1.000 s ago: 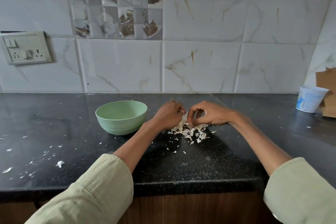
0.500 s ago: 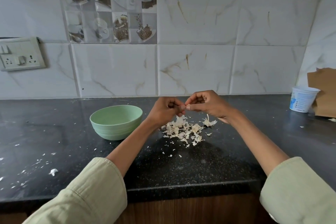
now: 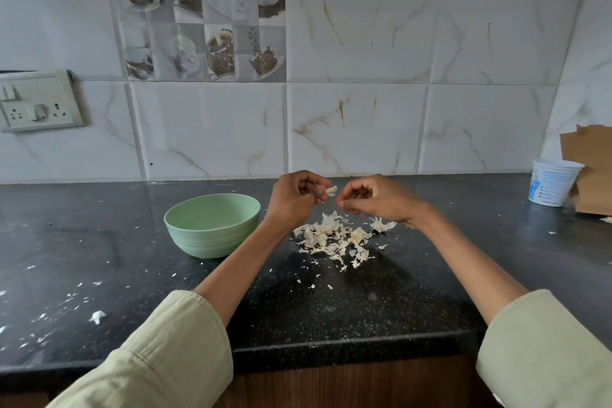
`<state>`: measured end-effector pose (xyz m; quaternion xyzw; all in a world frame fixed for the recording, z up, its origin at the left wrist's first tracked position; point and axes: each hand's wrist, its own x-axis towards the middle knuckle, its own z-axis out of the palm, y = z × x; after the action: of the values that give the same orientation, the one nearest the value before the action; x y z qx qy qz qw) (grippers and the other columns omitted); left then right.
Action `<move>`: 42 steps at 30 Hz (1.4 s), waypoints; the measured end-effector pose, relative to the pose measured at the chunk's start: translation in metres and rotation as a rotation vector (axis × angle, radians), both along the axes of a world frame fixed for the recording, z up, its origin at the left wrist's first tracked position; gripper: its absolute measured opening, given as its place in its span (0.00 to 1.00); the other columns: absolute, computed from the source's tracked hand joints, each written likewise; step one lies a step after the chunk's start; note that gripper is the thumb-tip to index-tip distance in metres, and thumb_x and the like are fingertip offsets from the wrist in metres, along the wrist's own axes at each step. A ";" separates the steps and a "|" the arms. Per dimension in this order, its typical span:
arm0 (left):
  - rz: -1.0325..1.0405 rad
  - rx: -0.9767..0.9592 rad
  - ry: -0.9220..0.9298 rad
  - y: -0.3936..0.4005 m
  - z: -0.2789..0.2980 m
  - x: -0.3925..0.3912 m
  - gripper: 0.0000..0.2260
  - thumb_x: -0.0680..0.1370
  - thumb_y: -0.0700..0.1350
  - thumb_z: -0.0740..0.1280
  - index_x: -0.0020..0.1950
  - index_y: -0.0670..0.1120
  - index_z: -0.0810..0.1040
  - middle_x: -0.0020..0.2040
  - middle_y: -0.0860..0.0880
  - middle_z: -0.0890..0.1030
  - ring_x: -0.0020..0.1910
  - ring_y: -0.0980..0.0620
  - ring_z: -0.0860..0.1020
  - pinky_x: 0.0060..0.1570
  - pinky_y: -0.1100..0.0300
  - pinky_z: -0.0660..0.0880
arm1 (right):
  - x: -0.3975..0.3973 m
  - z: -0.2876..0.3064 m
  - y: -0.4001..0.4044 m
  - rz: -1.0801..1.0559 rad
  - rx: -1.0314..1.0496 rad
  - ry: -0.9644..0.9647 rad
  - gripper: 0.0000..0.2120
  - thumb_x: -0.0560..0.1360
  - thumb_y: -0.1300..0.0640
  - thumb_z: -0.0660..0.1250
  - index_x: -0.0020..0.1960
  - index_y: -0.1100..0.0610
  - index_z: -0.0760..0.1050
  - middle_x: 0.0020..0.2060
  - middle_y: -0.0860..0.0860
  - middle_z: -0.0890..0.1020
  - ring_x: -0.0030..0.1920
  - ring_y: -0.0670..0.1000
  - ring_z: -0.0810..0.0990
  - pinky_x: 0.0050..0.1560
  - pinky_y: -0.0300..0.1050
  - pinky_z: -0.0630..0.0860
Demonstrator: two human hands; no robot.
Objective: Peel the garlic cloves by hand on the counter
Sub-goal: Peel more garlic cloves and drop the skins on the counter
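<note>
Presently both hands are raised above the tabletop (image 3: pixel 99 242), close together over a heap of skins (image 3: pixel 334 237). The left hand (image 3: pixel 293 200) holds its grip closed round a clove (image 3: pixel 326 190), whose pale tip pokes out rightward past the fingers. The right hand (image 3: pixel 371 197) sits just beside that tip, a small gap between them, fingers curled; whether its grip pinches a flake of skin cannot be told. The clove's long axis appears to run roughly left to right, exposed end towards the right hand, so that hand is best placed to strip the next piece. A green bowl (image 3: pixel 212 225) stands just left of the left forearm, its contents hidden. A white tub (image 3: pixel 551 182) stands well apart, far right. Judgement: peeling is under way on this clove.
</note>
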<state>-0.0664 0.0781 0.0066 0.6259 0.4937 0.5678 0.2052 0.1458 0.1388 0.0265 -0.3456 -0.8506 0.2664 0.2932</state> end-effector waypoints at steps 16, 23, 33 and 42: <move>-0.157 0.000 -0.081 -0.009 0.003 0.016 0.12 0.80 0.36 0.73 0.61 0.38 0.73 0.45 0.43 0.88 0.43 0.51 0.85 0.41 0.65 0.78 | -0.006 0.002 0.000 0.087 -0.216 0.467 0.19 0.70 0.55 0.80 0.58 0.61 0.85 0.49 0.60 0.88 0.49 0.55 0.86 0.52 0.43 0.82; -0.006 0.080 0.182 -0.003 -0.005 0.022 0.16 0.76 0.46 0.78 0.57 0.46 0.74 0.42 0.52 0.88 0.41 0.56 0.84 0.42 0.56 0.81 | -0.007 -0.003 0.006 -0.002 -0.075 0.397 0.15 0.75 0.61 0.78 0.61 0.59 0.84 0.48 0.58 0.88 0.49 0.52 0.88 0.54 0.42 0.84; 0.224 0.015 0.285 0.003 -0.005 0.007 0.09 0.79 0.44 0.70 0.59 0.52 0.75 0.49 0.56 0.82 0.48 0.55 0.82 0.51 0.48 0.81 | -0.012 -0.024 0.014 -0.168 0.312 -0.225 0.06 0.78 0.57 0.75 0.55 0.54 0.85 0.46 0.41 0.83 0.43 0.36 0.79 0.49 0.36 0.77; 0.255 0.005 0.386 0.001 -0.006 0.010 0.11 0.79 0.41 0.67 0.60 0.51 0.73 0.49 0.56 0.82 0.48 0.52 0.80 0.49 0.48 0.80 | -0.013 -0.025 0.015 -0.249 0.526 -0.328 0.05 0.78 0.55 0.75 0.49 0.57 0.84 0.44 0.48 0.85 0.43 0.42 0.80 0.57 0.43 0.79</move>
<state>-0.0564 0.0791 0.0009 0.6561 0.5974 0.4600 0.0319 0.1326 0.1537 0.0012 -0.3977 -0.8772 -0.0595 0.2622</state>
